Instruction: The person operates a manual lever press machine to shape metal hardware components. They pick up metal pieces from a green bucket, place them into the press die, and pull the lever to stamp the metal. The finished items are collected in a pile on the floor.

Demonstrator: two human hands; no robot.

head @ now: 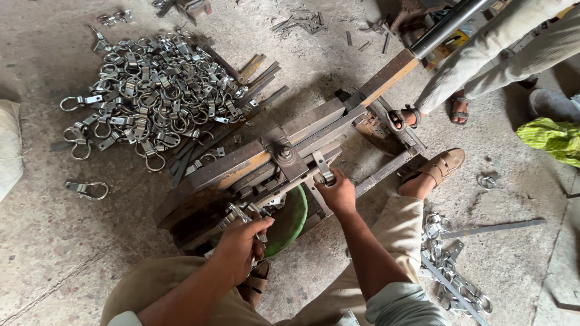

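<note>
Steel is the dominant material here, on a bare concrete floor (54,241). At far left a single ring clamp (87,190) lies alone; above it a large pile of ring clamps (151,90) is heaped on the floor, touching a few loose flat bars (254,75).

The left hand (241,241) is closed around a bent metal piece (237,214), fingers curled fully over it, just at the near edge of the press jig (260,160) and above a green bowl (289,220) that sits partly under the frame. What the bowl holds cannot be told.

The jig runs diagonally, rusty plates with a central bolt (284,154). The right hand (338,193) is shut on a strap clamp piece (323,169) standing against the jig's near side, thumb and fingers pinching its lower end.

Judgement: the piece at the jig wants seating square against the plates before any force comes on, with fingertips kept off the sliding faces; the left hand's piece should stay clear of the frame until then.

Right of the jig, the person's sandalled foot (438,169) rests on the floor beside the frame. A second person's sandalled feet (423,115) stand beyond, near a dark lever bar (447,24). More clamps (453,278) lie at lower right; a green cloth (553,139) is at the edge.
</note>
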